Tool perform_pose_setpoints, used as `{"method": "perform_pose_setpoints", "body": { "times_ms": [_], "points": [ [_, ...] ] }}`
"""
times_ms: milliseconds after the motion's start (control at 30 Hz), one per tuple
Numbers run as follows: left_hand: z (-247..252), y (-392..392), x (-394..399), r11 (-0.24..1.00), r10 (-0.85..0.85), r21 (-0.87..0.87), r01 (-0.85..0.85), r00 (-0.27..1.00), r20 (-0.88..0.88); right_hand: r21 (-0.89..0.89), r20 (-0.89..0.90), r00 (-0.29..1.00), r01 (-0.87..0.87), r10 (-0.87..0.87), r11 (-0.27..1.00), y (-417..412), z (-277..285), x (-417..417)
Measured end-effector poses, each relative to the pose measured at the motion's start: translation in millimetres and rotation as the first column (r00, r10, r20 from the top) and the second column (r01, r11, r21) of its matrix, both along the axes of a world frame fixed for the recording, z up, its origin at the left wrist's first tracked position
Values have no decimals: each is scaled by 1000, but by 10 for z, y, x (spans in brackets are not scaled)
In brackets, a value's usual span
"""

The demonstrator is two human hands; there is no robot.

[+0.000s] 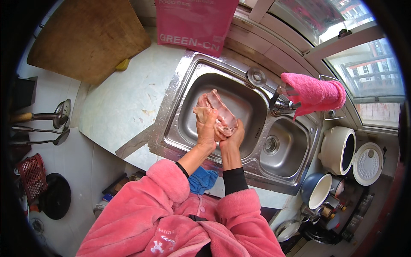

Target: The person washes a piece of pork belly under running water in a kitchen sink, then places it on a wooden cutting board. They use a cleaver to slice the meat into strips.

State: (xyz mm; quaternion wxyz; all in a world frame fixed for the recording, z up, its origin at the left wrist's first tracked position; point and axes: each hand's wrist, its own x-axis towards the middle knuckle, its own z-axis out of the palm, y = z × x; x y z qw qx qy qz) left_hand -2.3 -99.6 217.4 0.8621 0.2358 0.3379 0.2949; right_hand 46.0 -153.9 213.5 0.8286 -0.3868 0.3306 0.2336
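Both of my hands hold a slab of raw, pale pink meat [221, 109] over the large basin of a stainless steel sink [189, 135]. My left hand [207, 128] grips it from the left, thumb laid on top. Around its lower right side curls my right hand [236, 133], with most of its fingers hidden beneath. The meat's far end tilts up and away from me. A chrome faucet [282, 106] stands between the two basins, partly covered by a pink towel [314, 93].
A smaller basin with a drain [272, 144] lies at right. A wooden cutting board [90, 38] and a yellow piece [122, 65] are at upper left. A blue cloth [202, 180] lies at the counter's front edge. A pink food bag [196, 25] hangs behind the sink; a rice cooker [334, 149] stands right.
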Motion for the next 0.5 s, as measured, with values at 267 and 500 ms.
{"method": "perform_pose_setpoints", "body": {
  "times_ms": [267, 500],
  "points": [
    [58, 98, -21, 995, -44, -83, 52, 994, 96, -134, 155, 986, -32, 53, 990, 32, -60, -18],
    [28, 360, -57, 937, -330, -83, 339, 938, 110, 159, 219, 934, -320, 283, 934, -208, -49, 207]
  ]
}}
